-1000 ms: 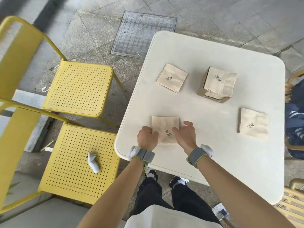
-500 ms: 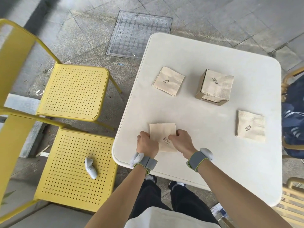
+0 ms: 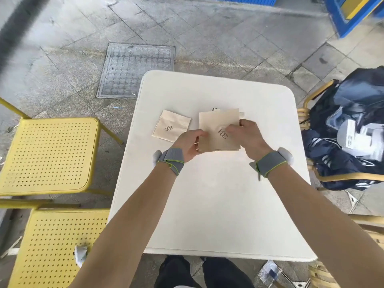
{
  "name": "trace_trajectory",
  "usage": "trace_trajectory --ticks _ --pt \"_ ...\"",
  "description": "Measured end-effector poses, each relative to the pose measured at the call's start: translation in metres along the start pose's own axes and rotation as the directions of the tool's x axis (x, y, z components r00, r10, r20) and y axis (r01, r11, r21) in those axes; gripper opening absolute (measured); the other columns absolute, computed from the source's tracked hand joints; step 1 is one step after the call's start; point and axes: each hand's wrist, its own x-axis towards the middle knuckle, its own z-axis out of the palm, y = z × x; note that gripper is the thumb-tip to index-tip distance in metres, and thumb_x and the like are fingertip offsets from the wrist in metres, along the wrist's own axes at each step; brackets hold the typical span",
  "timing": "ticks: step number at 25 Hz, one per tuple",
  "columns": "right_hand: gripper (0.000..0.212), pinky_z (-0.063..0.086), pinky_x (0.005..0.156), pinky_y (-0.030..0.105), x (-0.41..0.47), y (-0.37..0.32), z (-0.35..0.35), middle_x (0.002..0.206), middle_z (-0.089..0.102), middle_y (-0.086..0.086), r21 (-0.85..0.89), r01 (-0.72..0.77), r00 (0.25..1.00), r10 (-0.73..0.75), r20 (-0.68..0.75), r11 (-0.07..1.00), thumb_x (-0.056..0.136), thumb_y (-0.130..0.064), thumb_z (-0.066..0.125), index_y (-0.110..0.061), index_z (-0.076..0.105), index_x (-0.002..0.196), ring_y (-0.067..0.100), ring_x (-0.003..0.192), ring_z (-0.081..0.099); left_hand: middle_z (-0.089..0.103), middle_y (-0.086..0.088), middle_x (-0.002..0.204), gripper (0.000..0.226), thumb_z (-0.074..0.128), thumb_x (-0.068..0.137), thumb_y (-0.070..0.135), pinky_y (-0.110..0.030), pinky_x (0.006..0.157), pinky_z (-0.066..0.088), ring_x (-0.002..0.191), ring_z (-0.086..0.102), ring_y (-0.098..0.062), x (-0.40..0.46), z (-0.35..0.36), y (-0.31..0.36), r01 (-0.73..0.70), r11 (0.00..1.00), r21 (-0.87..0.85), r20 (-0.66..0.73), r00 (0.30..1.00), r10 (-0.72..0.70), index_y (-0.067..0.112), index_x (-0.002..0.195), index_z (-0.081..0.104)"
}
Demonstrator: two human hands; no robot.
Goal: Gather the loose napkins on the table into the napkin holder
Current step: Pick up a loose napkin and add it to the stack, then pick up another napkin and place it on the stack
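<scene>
**One napkin in hand, one waiting on the table**

Both hands are on a napkin (image 3: 218, 132), holding it up over the middle of the table (image 3: 218, 204). The left hand (image 3: 190, 145) pinches its near left edge, and the right hand (image 3: 248, 135) pinches its right side, thumb on the printed face. More paper edges peek out along the napkin's bottom and far right edges, so it may be a small stack or the pile in the holder; I cannot tell which. The napkin holder (image 3: 216, 109) is almost wholly hidden behind the napkin, with just a dark corner at the top edge. My read: this one is being lined up to go in, not yet seated.

Just left of the held napkin lies a second loose napkin (image 3: 171, 128), flat on the table, untouched. That one is plainly left to do. No other loose napkin shows on the table, though the hands and arms cover some of it.

Further out, yellow chairs (image 3: 49, 154) stand left of the table and a dark bag (image 3: 342, 129) sits to its right.
</scene>
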Motion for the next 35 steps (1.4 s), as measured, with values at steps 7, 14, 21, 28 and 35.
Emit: trace_trajectory --ticks 7,14,21,28,35 --pt "0.012 0.050 0.071 0.034 0.078 0.011 -0.032 0.080 0.064 0.013 0.026 -0.166 0.983 0.168 -0.068 0.986 0.077 -0.009 0.061 -0.008 0.060 0.065 0.028 0.079 0.062 0.058 -0.013 0.095 0.007 0.061 0.086 0.009 -0.041 0.085 0.056 0.085 0.057 -0.026 0.070 0.045 0.038 -0.122 0.874 0.471 -0.153 0.964 0.217 0.014 0.081 0.062" --pt "0.023 0.058 0.085 0.048 0.088 0.031 -0.037 0.089 0.070 0.016 -0.172 -0.175 0.984 0.165 -0.069 0.969 0.075 -0.010 0.049 -0.001 0.070 0.082 0.038 0.090 0.070 0.066 -0.024 0.087 0.023 0.056 0.078 0.007 -0.037 0.086 0.056 0.097 0.068 -0.037 0.095 0.048 0.027 -0.048 0.608 0.793 -0.237 0.894 0.380 0.010 0.056 0.055" --pt "0.031 0.048 0.080 0.031 0.084 0.037 -0.039 0.109 0.059 0.013 -0.346 -0.054 0.996 0.025 -0.090 0.937 0.087 -0.018 0.050 -0.007 0.063 0.113 0.033 0.099 0.058 0.077 -0.005 0.094 0.029 0.062 0.078 0.020 -0.017 0.073 0.037 0.094 0.067 -0.023 0.098 0.049 0.012 -0.068 0.538 0.840 -0.267 0.812 0.519 0.022 0.103 0.075" --pt "0.037 0.043 0.070 0.032 0.073 0.042 -0.012 0.109 0.063 0.013 -0.295 -0.076 0.996 0.087 0.024 0.952 0.090 -0.033 0.053 -0.003 0.056 0.111 0.029 0.092 0.055 0.078 -0.004 0.104 0.030 0.059 0.082 0.018 -0.017 0.077 0.041 0.107 0.068 -0.024 0.098 0.045 0.011 -0.098 0.546 0.832 -0.247 0.815 0.523 0.019 0.107 0.076" --pt "0.059 0.039 0.089 0.026 0.060 0.058 -0.080 0.141 0.052 0.004 -0.084 -0.040 0.980 0.022 -0.200 0.996 0.090 -0.036 0.055 -0.013 0.041 0.142 0.022 0.124 0.053 0.066 -0.013 0.098 0.029 0.050 0.085 0.007 -0.018 0.072 0.043 0.077 0.058 -0.019 0.058 0.084 -0.022 -0.506 0.447 0.738 -0.067 0.604 0.794 0.007 0.110 0.063"
